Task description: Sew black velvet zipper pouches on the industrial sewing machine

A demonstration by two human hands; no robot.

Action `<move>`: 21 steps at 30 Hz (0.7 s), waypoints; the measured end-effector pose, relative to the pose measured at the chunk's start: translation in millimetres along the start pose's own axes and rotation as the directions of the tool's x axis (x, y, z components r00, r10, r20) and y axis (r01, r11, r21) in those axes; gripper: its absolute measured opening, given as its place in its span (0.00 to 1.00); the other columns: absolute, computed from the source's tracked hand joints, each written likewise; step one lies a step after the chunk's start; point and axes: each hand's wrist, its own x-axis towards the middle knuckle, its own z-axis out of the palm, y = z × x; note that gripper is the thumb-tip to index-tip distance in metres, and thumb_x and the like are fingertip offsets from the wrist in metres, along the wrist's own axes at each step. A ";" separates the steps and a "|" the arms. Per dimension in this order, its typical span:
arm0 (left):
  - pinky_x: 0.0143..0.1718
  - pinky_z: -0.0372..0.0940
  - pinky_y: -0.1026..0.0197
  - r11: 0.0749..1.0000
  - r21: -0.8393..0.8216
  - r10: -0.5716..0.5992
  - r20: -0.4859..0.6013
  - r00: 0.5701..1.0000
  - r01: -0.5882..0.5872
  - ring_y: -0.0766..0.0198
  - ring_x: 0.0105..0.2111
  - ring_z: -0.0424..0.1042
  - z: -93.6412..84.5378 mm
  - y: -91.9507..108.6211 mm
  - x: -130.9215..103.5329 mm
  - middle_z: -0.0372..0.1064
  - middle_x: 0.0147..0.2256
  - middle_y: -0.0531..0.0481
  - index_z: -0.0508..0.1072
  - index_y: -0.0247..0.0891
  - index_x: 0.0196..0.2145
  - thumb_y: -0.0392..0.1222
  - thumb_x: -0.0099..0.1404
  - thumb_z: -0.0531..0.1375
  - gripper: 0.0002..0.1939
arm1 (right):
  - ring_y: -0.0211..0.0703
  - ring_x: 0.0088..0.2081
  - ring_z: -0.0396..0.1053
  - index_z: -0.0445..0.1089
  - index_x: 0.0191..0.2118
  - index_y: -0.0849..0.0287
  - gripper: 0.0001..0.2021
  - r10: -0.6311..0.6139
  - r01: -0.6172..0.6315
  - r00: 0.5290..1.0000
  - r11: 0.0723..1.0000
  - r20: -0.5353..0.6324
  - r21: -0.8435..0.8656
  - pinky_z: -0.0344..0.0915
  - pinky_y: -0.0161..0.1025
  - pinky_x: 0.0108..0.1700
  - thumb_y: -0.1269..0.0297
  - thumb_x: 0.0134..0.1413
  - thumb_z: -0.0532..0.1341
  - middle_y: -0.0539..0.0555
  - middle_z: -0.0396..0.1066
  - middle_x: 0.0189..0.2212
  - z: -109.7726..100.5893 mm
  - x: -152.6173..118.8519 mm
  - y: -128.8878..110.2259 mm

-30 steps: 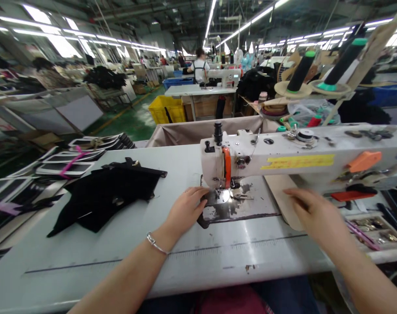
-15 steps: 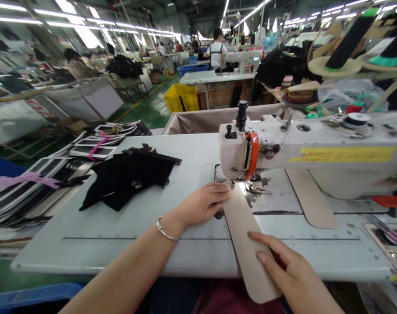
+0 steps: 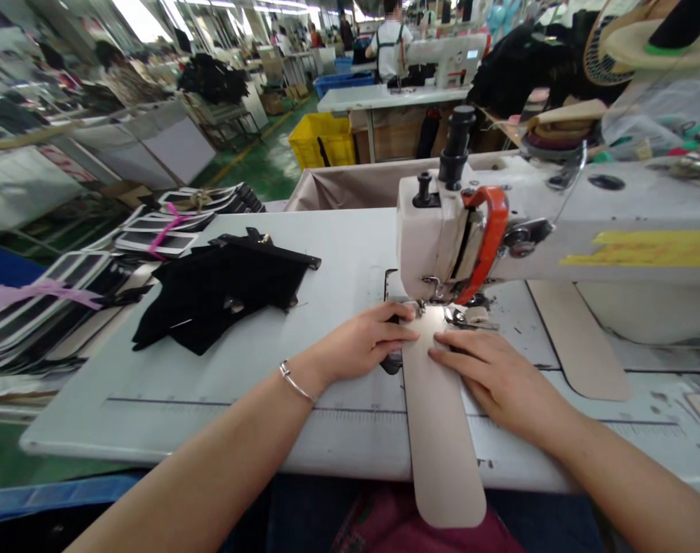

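A long beige panel with rounded corners (image 3: pixel 442 430) lies with its far end at the needle area of the sewing machine (image 3: pixel 442 246). Its near end hangs over the table's front edge. My left hand (image 3: pixel 364 342) rests on the panel's left edge close to the presser foot, fingers stretched out. From the right, my right hand (image 3: pixel 493 369) lies with extended fingertips on the panel's upper face. Neither hand wraps round it. A second beige panel (image 3: pixel 580 338) lies under the machine arm to the right.
Black fabric pieces (image 3: pixel 223 292) are heaped on the left of the white table (image 3: pixel 350 238). Tied stacks of black-and-white panels (image 3: pixel 44 315) stand beyond its left edge. A yellow crate (image 3: pixel 323 140) is on the floor behind, and a person (image 3: pixel 389 46) stands near another machine.
My right hand has moved forward from the panel's near end to beside the presser foot. The panel has swung straighter. The view has dipped and come closer to the machine.
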 end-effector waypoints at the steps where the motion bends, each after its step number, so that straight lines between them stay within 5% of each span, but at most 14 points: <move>1: 0.67 0.61 0.51 1.000 -0.007 0.012 0.002 1.000 -0.012 0.56 0.62 0.65 -0.3 -0.5 1.5 0.65 0.59 0.42 0.77 0.41 0.55 0.31 0.72 0.58 0.17 | 0.50 0.63 0.62 0.64 0.65 0.50 0.25 -0.001 0.001 1.000 1.000 -0.005 0.006 0.64 0.57 0.62 0.74 0.67 0.52 0.56 0.66 0.63 0.0 -1.1 -0.2; 21: 0.66 0.62 0.49 0.998 -0.061 -0.001 -0.010 1.000 0.001 0.56 0.61 0.66 -1.0 0.3 8.0 0.66 0.58 0.43 0.78 0.42 0.52 0.31 0.71 0.57 0.16 | 0.52 0.62 0.65 0.67 0.63 0.49 0.23 0.022 -0.021 1.000 0.998 -0.012 0.054 0.65 0.59 0.61 0.73 0.66 0.53 0.57 0.68 0.60 -4.6 2.2 1.6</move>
